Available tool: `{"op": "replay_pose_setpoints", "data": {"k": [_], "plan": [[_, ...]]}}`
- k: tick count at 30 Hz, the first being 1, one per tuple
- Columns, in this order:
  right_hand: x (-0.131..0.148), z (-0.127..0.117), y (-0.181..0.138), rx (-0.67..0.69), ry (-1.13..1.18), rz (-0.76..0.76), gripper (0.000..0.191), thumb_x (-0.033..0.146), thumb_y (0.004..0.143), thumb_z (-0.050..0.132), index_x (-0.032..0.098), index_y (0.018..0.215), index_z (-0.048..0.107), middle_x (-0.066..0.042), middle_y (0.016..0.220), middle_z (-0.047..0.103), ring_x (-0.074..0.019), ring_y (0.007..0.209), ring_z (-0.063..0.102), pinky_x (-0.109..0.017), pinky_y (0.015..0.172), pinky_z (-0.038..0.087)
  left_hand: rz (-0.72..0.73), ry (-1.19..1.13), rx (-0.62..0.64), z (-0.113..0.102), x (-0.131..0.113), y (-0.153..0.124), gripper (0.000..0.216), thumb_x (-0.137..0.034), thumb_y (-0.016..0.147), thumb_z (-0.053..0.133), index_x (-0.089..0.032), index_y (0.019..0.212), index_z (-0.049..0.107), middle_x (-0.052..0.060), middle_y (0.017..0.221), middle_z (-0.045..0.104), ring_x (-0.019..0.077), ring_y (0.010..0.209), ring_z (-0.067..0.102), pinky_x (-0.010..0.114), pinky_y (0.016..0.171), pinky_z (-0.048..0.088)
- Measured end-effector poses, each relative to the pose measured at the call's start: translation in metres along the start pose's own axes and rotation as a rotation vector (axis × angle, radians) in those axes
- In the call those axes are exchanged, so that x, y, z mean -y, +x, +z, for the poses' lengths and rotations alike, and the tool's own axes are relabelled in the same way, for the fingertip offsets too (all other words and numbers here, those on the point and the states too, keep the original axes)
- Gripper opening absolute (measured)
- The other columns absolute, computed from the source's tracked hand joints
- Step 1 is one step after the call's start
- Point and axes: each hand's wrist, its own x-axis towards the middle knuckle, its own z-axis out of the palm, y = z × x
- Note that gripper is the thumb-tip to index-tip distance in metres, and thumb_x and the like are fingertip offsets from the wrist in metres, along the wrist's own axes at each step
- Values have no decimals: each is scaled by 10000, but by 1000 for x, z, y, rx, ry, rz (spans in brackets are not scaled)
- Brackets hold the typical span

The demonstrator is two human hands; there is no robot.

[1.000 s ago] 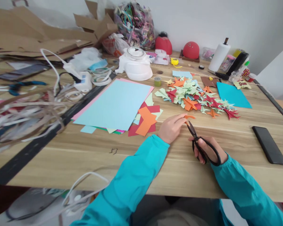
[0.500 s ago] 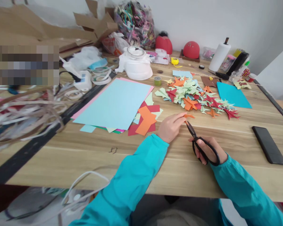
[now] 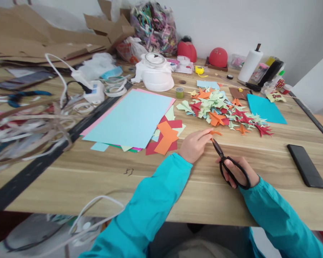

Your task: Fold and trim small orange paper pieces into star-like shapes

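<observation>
Between the fingers of my left hand [image 3: 196, 144] is a small piece of orange paper [image 3: 216, 133], its end sticking out past the fingertips. My right hand [image 3: 241, 172] grips black-handled scissors [image 3: 222, 156] by the loops. The scissor tips meet the orange paper right beside my left fingertips; whether the blades are apart I cannot tell. Just beyond lies a heap of folded paper shapes [image 3: 210, 107] in pale green, orange and red. Left of my left hand, orange paper strips [image 3: 167, 138] rest over red and green scraps.
Large light-blue sheets [image 3: 129, 114] cover the left middle of the table. A black phone [image 3: 307, 166] lies at right, near a turquoise sheet [image 3: 267, 108]. Tangled cords [image 3: 29, 132] fill the far left. A white cap [image 3: 156, 75] and red pincushion domes [image 3: 218, 57] stand at the back.
My hands, the scissors and the orange paper hold almost the same position. The picture has shifted very slightly.
</observation>
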Motion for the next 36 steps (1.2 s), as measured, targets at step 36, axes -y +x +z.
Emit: {"op": "replay_pose_setpoints", "data": {"k": [36], "plan": [[0,-1,0,2,-46,-15,515,621,785,394,125,821,530,47,424,467,-67,245,383,-181,244,264,22,26,3,-2,-1,1,253,-89,838,391,-143,949,611,102,1103,637,175,981,601,331,819,517]]}}
